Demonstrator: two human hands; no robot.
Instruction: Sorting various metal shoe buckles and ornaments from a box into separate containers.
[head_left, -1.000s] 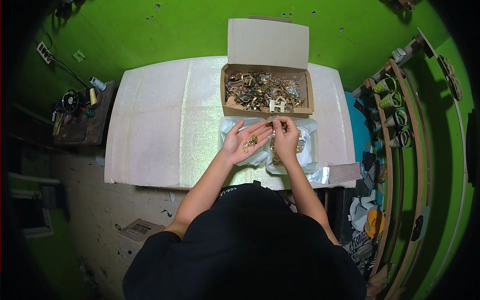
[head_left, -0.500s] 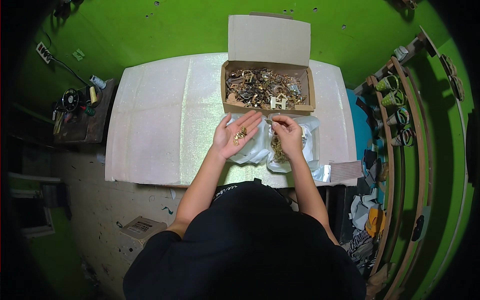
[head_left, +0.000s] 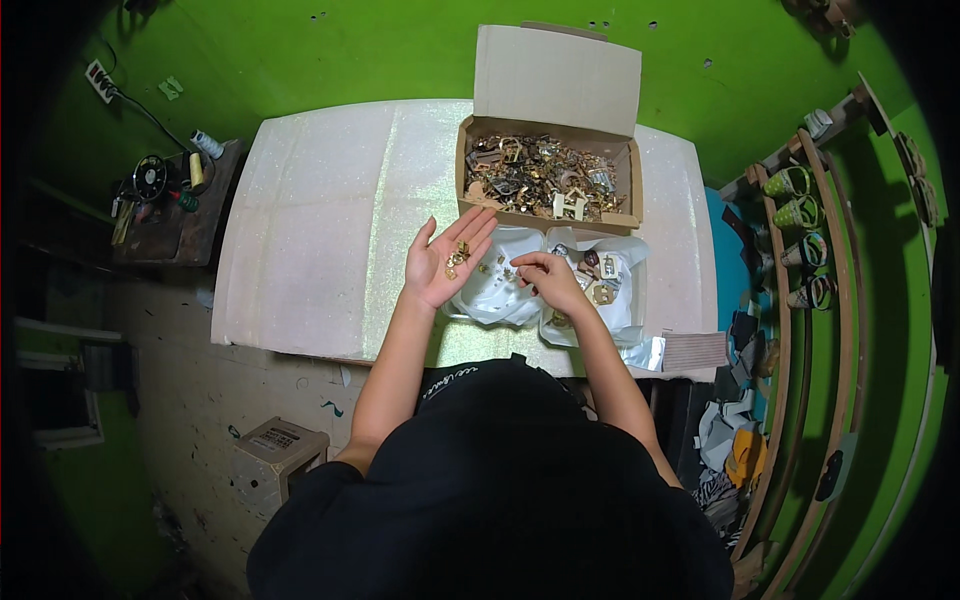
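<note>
My left hand [head_left: 437,262] is palm up with its fingers stretched out, holding a small heap of gold-coloured metal pieces [head_left: 457,262] on the palm. It is beside the left tray [head_left: 452,308], which is lined with white plastic and has a few small metal pieces [head_left: 507,274] scattered in it. Over the right side of that tray is my right hand [head_left: 552,283], its fingers bent and the thumb and forefinger slightly apart. I see nothing between those fingertips. Under and beside the right wrist stands the right tray [head_left: 641,290], also plastic-lined, with larger buckles and ornaments [head_left: 604,293].
Behind the trays an open cardboard box [head_left: 553,72] is full of mixed metal fittings [head_left: 540,170]. A striped grey-brown piece [head_left: 692,351] lies at the table's [head_left: 310,230] front right. Shoes hang on a wooden rack [head_left: 778,330] to the right; a stool [head_left: 282,448] stands lower left.
My right hand has moved left from above the right tray to the left tray, and its pinch has loosened. My left hand has shifted slightly left with the gold-coloured pieces on it.
</note>
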